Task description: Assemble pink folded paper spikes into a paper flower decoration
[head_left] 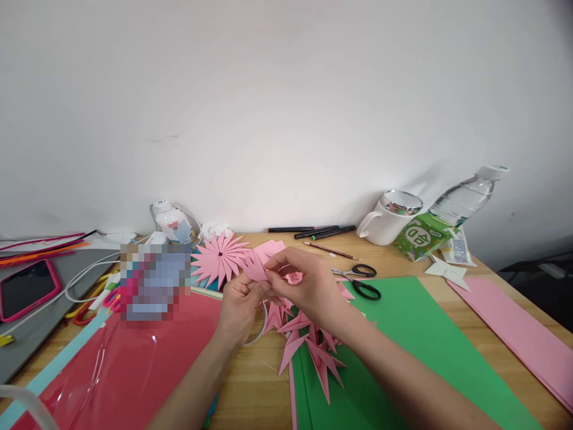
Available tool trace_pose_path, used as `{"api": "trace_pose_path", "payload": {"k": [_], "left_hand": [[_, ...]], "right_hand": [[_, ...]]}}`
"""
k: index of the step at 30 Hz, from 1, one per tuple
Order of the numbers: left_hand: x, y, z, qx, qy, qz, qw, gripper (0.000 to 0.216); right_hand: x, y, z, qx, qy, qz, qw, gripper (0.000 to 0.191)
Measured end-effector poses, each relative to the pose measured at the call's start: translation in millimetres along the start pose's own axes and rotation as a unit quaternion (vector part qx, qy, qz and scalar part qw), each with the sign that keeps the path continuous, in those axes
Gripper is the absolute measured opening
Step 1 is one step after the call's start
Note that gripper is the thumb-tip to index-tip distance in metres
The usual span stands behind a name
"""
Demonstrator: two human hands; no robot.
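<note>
My left hand (239,301) and my right hand (302,280) meet above the middle of the wooden desk (461,310). Both pinch one small folded pink paper piece (256,267) between thumb and fingers. Under my hands lies a heap of pointed pink folded pieces (308,346). A finished pink paper flower (220,257) with many pointed petals lies just left of my fingers. Loose pink paper (271,248) sits behind the held piece.
Green sheets (416,340) lie on the right, red sheets in plastic (134,364) on the left, pink sheets (519,328) at the far right. Black scissors (362,280), pens (322,232), a white mug (389,218), a water bottle (465,200), a tissue pack (421,236), a pink phone (27,286).
</note>
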State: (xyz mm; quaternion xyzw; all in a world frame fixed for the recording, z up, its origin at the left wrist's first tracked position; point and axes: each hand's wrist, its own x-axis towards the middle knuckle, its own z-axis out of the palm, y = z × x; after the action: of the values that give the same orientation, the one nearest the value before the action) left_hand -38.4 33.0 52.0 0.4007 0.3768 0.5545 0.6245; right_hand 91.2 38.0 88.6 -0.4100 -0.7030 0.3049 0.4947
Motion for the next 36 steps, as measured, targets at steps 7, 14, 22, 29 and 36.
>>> {"api": "trace_pose_path", "payload": {"k": [7, 14, 22, 29, 36], "left_hand": [[-0.5, 1.5, 0.4, -0.006, 0.012, 0.024, 1.0, 0.03], [-1.4, 0.7, 0.0, -0.004, 0.017, 0.017, 1.0, 0.034], [-2.9, 1.7, -1.3, 0.041, 0.046, 0.062, 0.996, 0.023], [-3.7, -2.7, -4.7, 0.081, 0.079, 0.078, 0.991, 0.023], [-4.8, 2.4, 0.6, 0.055, 0.069, 0.076, 0.993, 0.022]], "right_hand": [[-1.8, -5.7, -0.3, -0.005, -0.014, -0.008, 1.0, 0.012], [-1.5, -14.2, -8.3, -0.024, -0.062, -0.015, 0.998, 0.006], [-5.4, -15.5, -4.8, -0.052, -0.048, -0.035, 0.997, 0.021], [-8.6, -14.9, 1.9, -0.074, -0.023, -0.057, 0.995, 0.021], [-8.7, -19.0, -1.1, -0.095, 0.008, -0.081, 0.992, 0.022]]}}
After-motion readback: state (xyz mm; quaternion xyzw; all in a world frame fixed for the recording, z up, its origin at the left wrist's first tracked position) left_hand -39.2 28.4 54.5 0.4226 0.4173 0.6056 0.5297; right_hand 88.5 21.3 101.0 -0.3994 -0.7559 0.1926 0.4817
